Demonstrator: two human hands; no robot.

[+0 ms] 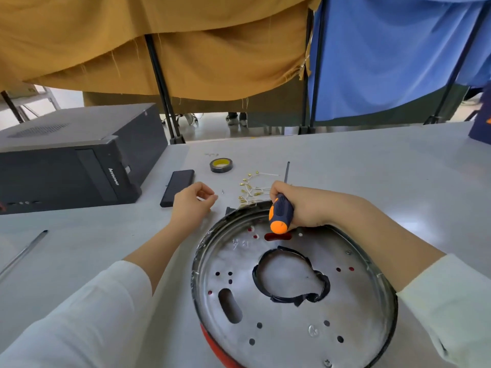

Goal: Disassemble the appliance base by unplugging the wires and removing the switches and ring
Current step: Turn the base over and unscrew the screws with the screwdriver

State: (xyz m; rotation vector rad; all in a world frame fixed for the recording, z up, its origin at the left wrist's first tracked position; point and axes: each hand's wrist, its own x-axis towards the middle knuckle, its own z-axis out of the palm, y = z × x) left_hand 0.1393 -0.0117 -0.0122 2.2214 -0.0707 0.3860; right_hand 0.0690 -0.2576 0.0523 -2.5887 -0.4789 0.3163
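Note:
The round metal appliance base (292,322) lies flat near the table's front edge, with a red rim at its lower left. A black ring (292,277) wrapped in tape sits loose in its middle. My right hand (305,205) grips a screwdriver (280,215) with a dark blue and orange handle over the base's far edge. My left hand (192,201) hovers left of the base, its fingers curled with the tips pinched together; a small thing may be between them. White wires with gold terminals (251,188) lie in a heap just beyond the base.
A black computer case (69,160) lies at the left, a dark phone (177,191) beside it. A roll of tape (221,165) and a thin rod (287,172) lie further back. Another rod (24,252) lies at the left edge. Yellow and blue curtains hang behind.

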